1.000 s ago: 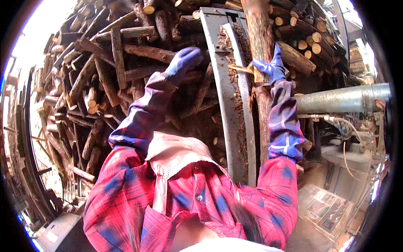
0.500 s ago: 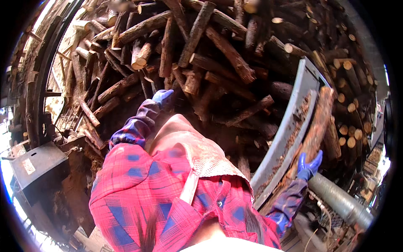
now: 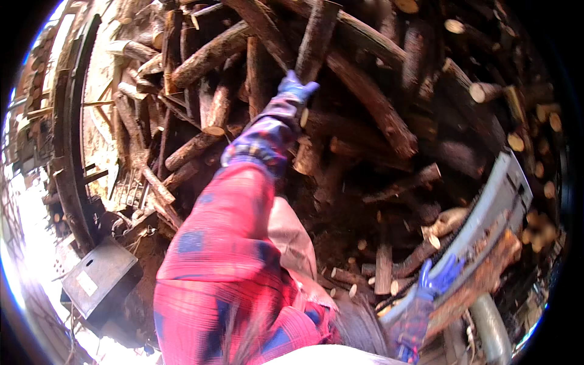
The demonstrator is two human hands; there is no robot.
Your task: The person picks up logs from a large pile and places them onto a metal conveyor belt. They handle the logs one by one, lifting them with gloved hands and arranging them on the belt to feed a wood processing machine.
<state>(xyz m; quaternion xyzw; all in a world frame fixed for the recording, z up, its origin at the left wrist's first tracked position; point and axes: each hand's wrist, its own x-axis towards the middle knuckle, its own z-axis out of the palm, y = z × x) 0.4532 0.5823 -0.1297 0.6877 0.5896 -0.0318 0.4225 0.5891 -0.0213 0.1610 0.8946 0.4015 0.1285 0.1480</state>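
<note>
In the head view, a heap of logs (image 3: 210, 58) fills the upper part, with a dark gap between it and the grey metal rail (image 3: 483, 210) at right. A rough log (image 3: 480, 280) lies along the rail's outer edge, its long axis slanting from upper right to lower left. The left hand (image 3: 297, 88) reaches the lower end of a dark log (image 3: 317, 39) at upper middle, which points down toward the person; whether its grip has closed there, I cannot tell. The right hand (image 3: 439, 278), fingers spread wide, is at the rail, grasping nothing. At lower left, the grey box's (image 3: 100, 274) inside is hidden.
</note>
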